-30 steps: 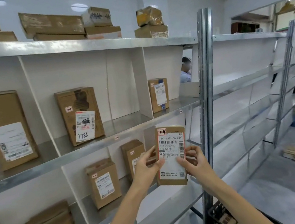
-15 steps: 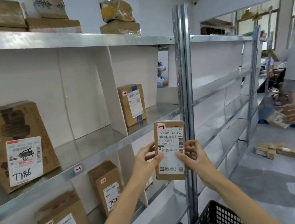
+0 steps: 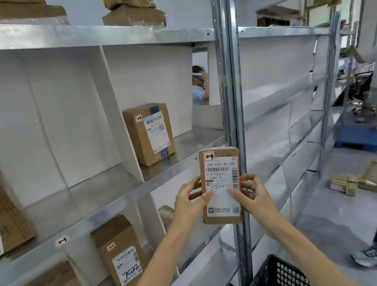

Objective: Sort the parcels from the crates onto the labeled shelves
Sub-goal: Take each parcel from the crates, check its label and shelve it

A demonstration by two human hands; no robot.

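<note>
From the head camera, a small brown cardboard parcel (image 3: 220, 170) is held upright in the air in front of the steel shelf post (image 3: 230, 85). Its white label reads "642 H431 00 036" under a red-edged sticker with a handwritten mark. The left hand (image 3: 190, 201) pinches its left edge and the right hand (image 3: 252, 194) its right edge, thumbs on the label. On the far galvanised shelf (image 3: 108, 207) stands a taped carton (image 3: 149, 134). Lower left, a box (image 3: 121, 255) bears "7022". A black perforated plastic crate (image 3: 279, 280) sits near.
</note>
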